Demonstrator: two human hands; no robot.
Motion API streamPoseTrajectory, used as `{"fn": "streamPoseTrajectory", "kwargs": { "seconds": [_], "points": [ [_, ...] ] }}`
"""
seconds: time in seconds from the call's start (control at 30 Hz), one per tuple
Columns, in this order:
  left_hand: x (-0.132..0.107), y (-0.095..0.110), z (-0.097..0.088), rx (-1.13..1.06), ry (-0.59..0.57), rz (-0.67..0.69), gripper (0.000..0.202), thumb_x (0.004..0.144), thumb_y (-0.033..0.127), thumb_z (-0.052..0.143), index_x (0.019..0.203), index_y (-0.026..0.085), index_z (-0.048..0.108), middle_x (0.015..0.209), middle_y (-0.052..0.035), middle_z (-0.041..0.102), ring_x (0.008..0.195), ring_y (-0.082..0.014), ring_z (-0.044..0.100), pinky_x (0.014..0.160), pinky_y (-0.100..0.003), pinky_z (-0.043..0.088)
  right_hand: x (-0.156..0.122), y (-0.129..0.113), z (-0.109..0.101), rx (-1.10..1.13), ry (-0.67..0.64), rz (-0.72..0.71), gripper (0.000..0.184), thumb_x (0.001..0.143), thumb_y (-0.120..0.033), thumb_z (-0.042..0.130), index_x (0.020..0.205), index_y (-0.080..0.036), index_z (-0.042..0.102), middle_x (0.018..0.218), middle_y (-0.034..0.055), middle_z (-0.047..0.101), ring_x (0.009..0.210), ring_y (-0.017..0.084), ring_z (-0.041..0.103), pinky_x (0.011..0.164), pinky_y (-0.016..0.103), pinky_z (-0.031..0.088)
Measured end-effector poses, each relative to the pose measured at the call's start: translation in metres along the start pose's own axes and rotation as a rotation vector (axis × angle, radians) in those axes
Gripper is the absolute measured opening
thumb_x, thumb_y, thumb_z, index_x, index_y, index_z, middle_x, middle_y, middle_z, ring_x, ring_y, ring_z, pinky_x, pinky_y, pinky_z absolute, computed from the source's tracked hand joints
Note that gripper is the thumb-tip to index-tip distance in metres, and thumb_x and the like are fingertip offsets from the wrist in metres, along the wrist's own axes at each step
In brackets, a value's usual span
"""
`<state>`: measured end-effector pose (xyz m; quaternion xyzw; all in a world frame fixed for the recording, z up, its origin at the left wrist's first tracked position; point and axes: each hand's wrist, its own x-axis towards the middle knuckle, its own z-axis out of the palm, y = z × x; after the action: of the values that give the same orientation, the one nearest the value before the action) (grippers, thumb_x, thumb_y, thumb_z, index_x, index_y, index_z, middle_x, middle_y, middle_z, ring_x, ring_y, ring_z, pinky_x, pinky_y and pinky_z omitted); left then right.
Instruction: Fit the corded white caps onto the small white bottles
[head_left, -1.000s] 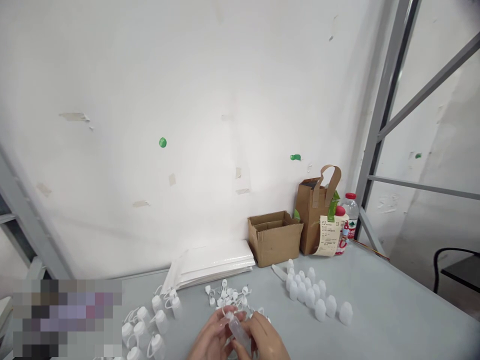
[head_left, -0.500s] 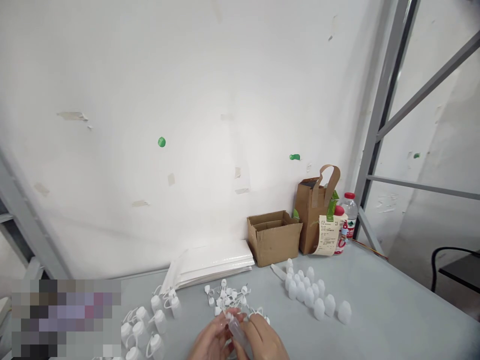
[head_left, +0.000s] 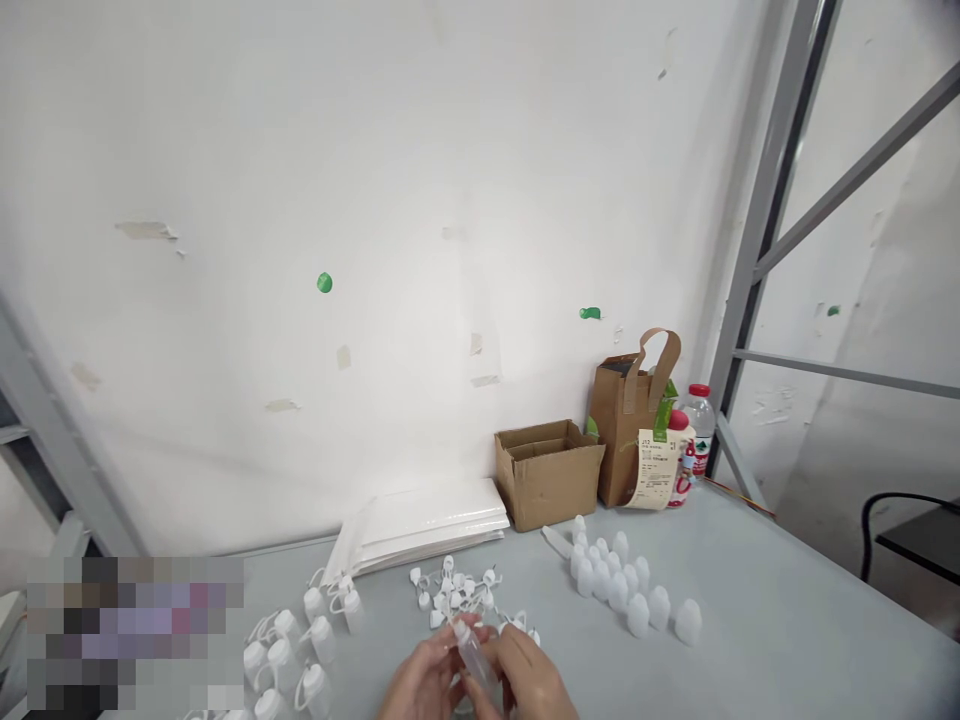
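Note:
Close to the table's front edge, a small translucent squeeze bottle [head_left: 475, 658] is held tilted between my two hands, its narrow neck pointing up and away. My left hand [head_left: 426, 680] is closed around it from the left, with fingers by the neck. From the right, my right hand [head_left: 534, 676] grips the bottle's body, thumb underneath. Just beyond the fingers lies a loose pile of small white caps with straps [head_left: 457, 588]; a few more sit partly behind my right hand. Several capped bottles with looped straps [head_left: 282, 662] stand to the left.
Several translucent rounded pieces [head_left: 616, 588] stand in a group at right, beside a flat translucent strip [head_left: 556, 542]. Along the wall are a stack of white envelopes [head_left: 427, 528], an open cardboard box [head_left: 553, 494], a brown paper bag [head_left: 619, 440] and a red-capped water bottle [head_left: 700, 420].
Almost nothing differs. The bottle and my hands stay in the same place, with only a slight shift of the fingers around the neck.

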<state>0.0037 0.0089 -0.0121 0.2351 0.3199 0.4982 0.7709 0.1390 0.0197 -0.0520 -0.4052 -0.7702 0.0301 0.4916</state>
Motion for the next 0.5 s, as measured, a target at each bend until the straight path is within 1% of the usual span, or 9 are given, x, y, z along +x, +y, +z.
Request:
{"fn": "streamPoseTrajectory", "kwargs": {
  "seconds": [0.07, 0.13, 0.2, 0.23, 0.3, 0.37, 0.5],
  "points": [
    [0.0, -0.001, 0.0, -0.031, -0.021, 0.002, 0.023, 0.068, 0.03, 0.06, 0.082, 0.019, 0.073, 0.086, -0.0059, 0.075, 0.104, -0.0279, 0.058, 0.092, -0.036, 0.034, 0.001, 0.001, 0.001, 0.206, -0.098, 0.18, 0.012, 0.074, -0.027, 0.057, 0.066, -0.019, 0.058, 0.06, 0.0007, 0.058, 0.049, 0.012, 0.052, 0.046, 0.02, 0.041],
    [0.001, -0.001, -0.001, -0.045, -0.041, 0.001, 0.023, 0.069, 0.029, 0.059, 0.084, 0.019, 0.073, 0.085, -0.0054, 0.075, 0.102, -0.0271, 0.059, 0.09, -0.035, 0.034, 0.004, 0.0, 0.001, 0.427, -0.187, 0.398, 0.015, 0.07, -0.032, 0.062, 0.065, -0.017, 0.059, 0.059, -0.0002, 0.059, 0.047, 0.011, 0.05, 0.045, 0.019, 0.039],
    [0.003, -0.002, -0.004, -0.055, -0.052, -0.013, 0.024, 0.068, 0.029, 0.059, 0.084, 0.018, 0.073, 0.084, -0.0058, 0.075, 0.097, -0.0267, 0.061, 0.085, -0.034, 0.036, 0.008, -0.001, 0.001, 0.664, -0.245, 0.593, 0.024, 0.066, -0.038, 0.067, 0.065, -0.016, 0.059, 0.057, -0.0006, 0.06, 0.047, 0.01, 0.051, 0.047, 0.02, 0.04],
    [0.004, -0.003, -0.005, -0.06, -0.051, -0.019, 0.025, 0.067, 0.03, 0.059, 0.084, 0.017, 0.073, 0.084, -0.0063, 0.075, 0.094, -0.0266, 0.062, 0.082, -0.034, 0.037, 0.011, -0.002, 0.0, 0.777, -0.267, 0.665, 0.028, 0.063, -0.043, 0.069, 0.065, -0.016, 0.059, 0.056, -0.0007, 0.06, 0.047, 0.011, 0.052, 0.048, 0.021, 0.041],
    [0.007, -0.004, -0.008, -0.07, -0.043, -0.03, 0.027, 0.065, 0.032, 0.06, 0.084, 0.017, 0.073, 0.086, -0.0074, 0.075, 0.085, -0.0256, 0.063, 0.074, -0.033, 0.038, 0.016, -0.003, -0.003, 0.948, -0.318, 0.749, 0.035, 0.059, -0.049, 0.071, 0.062, -0.016, 0.059, 0.054, -0.001, 0.06, 0.046, 0.01, 0.052, 0.047, 0.021, 0.041],
    [0.008, -0.005, -0.009, -0.08, -0.039, -0.032, 0.028, 0.064, 0.032, 0.06, 0.084, 0.016, 0.073, 0.088, -0.0076, 0.074, 0.077, -0.0231, 0.062, 0.069, -0.031, 0.037, 0.021, -0.003, -0.008, 1.036, -0.38, 0.785, 0.036, 0.057, -0.049, 0.074, 0.061, -0.015, 0.06, 0.052, -0.0019, 0.058, 0.042, 0.009, 0.05, 0.042, 0.02, 0.038],
    [0.007, -0.004, -0.003, -0.101, -0.053, -0.023, 0.025, 0.065, 0.028, 0.06, 0.083, 0.016, 0.073, 0.084, -0.0065, 0.074, 0.073, -0.0196, 0.06, 0.069, -0.029, 0.038, 0.027, -0.001, -0.014, 1.209, -0.441, 0.826, 0.033, 0.057, -0.045, 0.076, 0.059, -0.014, 0.065, 0.049, -0.0025, 0.058, 0.037, 0.006, 0.045, 0.038, 0.017, 0.032]
  ]
}}
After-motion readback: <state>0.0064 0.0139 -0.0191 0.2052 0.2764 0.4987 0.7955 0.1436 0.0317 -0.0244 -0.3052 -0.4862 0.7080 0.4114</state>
